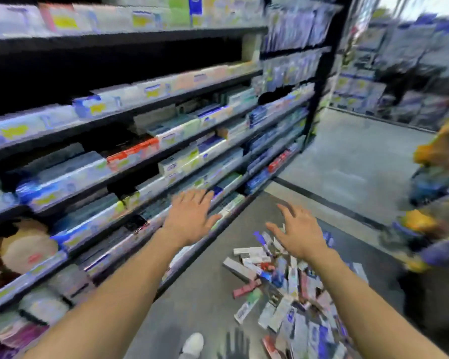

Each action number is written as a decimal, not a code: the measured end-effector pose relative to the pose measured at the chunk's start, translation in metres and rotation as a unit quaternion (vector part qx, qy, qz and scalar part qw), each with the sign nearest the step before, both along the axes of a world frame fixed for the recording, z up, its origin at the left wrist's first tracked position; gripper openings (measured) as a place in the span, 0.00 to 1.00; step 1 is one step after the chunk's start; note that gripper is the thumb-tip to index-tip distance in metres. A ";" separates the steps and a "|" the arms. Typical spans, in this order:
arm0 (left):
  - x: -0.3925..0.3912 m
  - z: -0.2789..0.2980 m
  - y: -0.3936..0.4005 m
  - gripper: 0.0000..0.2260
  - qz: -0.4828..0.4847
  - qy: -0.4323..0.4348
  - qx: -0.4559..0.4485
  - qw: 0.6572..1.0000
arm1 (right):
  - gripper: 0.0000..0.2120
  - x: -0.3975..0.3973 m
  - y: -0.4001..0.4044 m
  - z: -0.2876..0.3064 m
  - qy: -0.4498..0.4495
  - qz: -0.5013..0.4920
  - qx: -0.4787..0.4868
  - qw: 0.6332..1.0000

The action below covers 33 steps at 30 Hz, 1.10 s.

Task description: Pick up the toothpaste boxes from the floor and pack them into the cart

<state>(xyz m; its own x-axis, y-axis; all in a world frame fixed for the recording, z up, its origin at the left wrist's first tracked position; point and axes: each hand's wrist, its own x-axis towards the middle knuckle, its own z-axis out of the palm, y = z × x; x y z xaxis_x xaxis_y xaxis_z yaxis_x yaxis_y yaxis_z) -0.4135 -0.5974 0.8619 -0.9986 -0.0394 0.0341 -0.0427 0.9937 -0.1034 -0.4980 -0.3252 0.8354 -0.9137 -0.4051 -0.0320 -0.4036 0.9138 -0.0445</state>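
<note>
A heap of several toothpaste boxes (283, 288) lies scattered on the grey floor at lower right, in white, blue, red and green. My right hand (300, 233) hovers over the far end of the heap with its fingers spread and holds nothing. My left hand (192, 216) is stretched forward to the left of the heap, in front of the lowest shelf edge, fingers straight and empty. The cart (436, 229) is a blurred shape at the right edge with yellow and blue items on it.
Black shelving (140, 141) stocked with toothpaste boxes fills the left half and runs away from me. My white shoe (193, 344) stands on the floor (347, 156) at the bottom. More stocked shelves (399, 81) stand at the far right. The frame is motion-blurred.
</note>
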 end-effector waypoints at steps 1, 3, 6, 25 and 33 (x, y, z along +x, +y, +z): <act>-0.021 -0.005 0.004 0.45 -0.027 0.001 0.002 1.000 | 0.59 -0.008 0.011 -0.004 -0.003 -0.030 0.000 1.000; -0.060 -0.009 0.013 0.45 -0.081 0.004 0.006 0.997 | 0.50 -0.020 0.029 -0.010 0.002 -0.088 0.000 0.996; -0.117 -0.022 0.015 0.36 -0.136 -0.001 0.002 0.991 | 0.45 -0.030 0.043 -0.014 0.002 -0.161 0.008 0.987; -0.296 -0.349 0.107 0.31 -0.331 -0.097 0.076 0.936 | 0.39 -0.092 0.082 -0.294 -0.096 -0.357 -0.038 0.928; -0.281 -0.679 0.118 0.36 -0.352 -0.123 0.115 0.921 | 0.44 -0.080 0.077 -0.628 -0.112 -0.332 -0.046 0.936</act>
<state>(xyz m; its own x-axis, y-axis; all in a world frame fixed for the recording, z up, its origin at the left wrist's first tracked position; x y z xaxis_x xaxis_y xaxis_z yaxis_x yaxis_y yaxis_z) -0.6942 -0.4790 0.1830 -0.7563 0.6421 -0.1253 0.6162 0.7636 0.1929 -0.5784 -0.2478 0.2076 -0.9394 0.2386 -0.2462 0.2802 0.9481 -0.1503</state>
